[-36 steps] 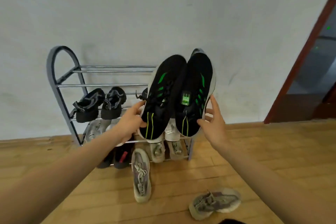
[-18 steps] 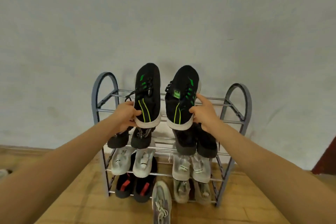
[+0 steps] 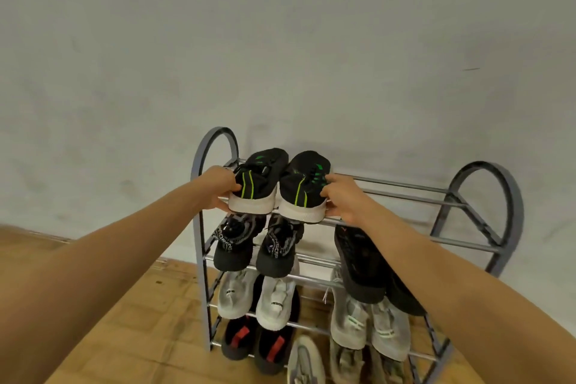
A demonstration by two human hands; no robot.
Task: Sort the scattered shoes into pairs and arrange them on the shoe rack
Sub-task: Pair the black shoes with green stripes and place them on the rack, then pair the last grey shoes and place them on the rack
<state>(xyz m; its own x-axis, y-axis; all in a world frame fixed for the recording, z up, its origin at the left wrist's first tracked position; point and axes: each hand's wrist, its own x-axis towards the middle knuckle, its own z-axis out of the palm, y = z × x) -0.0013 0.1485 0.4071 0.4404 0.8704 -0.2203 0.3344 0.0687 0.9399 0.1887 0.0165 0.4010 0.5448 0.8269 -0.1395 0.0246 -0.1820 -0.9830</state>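
A grey metal shoe rack [image 3: 486, 206] stands against the wall. On the left of its top shelf rests a pair of black sneakers with green stripes and white soles. My left hand [image 3: 218, 187] grips the left sneaker [image 3: 255, 184] at its heel side. My right hand [image 3: 341, 196] grips the right sneaker [image 3: 304, 190] the same way. Both soles sit on the top bars, heels toward me.
Lower shelves hold black strapped shoes [image 3: 237, 243], black sneakers [image 3: 361, 262], white sneakers [image 3: 271, 296], pale grey-green sneakers [image 3: 352, 321] and black shoes with red tabs [image 3: 240, 337]. One grey sneaker [image 3: 305, 362] lies on the wooden floor before the rack.
Both hands lowered the black-green pair from upright in the air down flat onto the top shelf's left side. The view moved closer and rightward.
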